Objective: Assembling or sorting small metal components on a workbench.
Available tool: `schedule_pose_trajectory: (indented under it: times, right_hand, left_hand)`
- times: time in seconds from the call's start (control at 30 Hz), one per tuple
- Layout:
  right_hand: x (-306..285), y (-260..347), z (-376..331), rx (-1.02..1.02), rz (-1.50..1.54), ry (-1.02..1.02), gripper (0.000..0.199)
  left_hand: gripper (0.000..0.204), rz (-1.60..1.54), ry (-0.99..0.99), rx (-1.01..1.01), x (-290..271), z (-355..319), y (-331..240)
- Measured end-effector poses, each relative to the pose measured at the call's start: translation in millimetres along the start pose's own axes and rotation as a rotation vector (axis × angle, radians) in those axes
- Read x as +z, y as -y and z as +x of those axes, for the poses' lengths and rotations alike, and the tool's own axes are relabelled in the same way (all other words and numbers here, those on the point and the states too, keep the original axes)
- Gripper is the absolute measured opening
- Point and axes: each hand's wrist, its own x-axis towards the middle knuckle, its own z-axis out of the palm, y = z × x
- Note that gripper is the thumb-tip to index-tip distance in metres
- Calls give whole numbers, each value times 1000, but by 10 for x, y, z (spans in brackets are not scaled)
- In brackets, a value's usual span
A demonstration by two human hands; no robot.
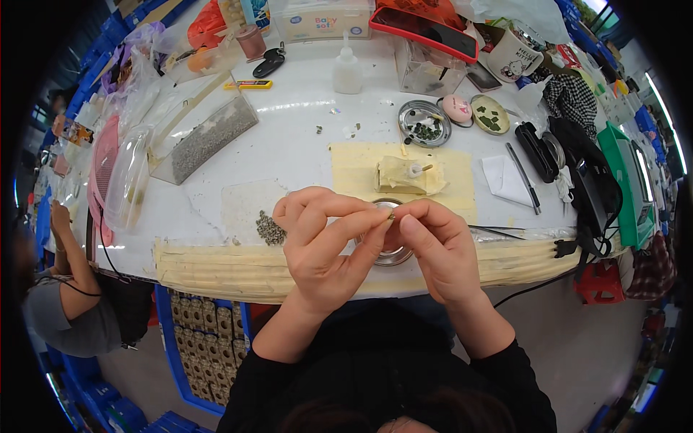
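My left hand (325, 242) and my right hand (437, 245) meet over the table's front edge, fingertips pinched together on a tiny dark metal part (390, 215). Under them a round metal dish (393, 254) shows, mostly hidden by my fingers. A small heap of the same dark parts (270, 229) lies just left of my left hand. Behind the hands a cream block with a small white bobbin (408, 175) rests on a yellowish mat (361, 169).
A round tin of dark pieces (424, 124), a lid with green bits (490, 114), a white glue bottle (347, 71), a clear box of grey parts (206, 137), and a pen (522, 177) lie farther back. Another person (68, 289) sits at left. Blue crates (198, 339) stand under the table.
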Motion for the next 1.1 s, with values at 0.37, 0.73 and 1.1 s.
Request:
schedule_pose_trajectory:
  times: [0.37,0.73,1.1]
  right_hand:
    - [42,7,21,-675,-828,-111,24]
    - [49,-12,-54,-21,22,-32,26]
    - [-48,17,-2,61,88,-22,11]
  left_hand:
    - [24,156,-24,25,61,-47,1]
    - [26,94,-59,42,31,-44,-14]
    - [28,168,16,95,14,-32,-77]
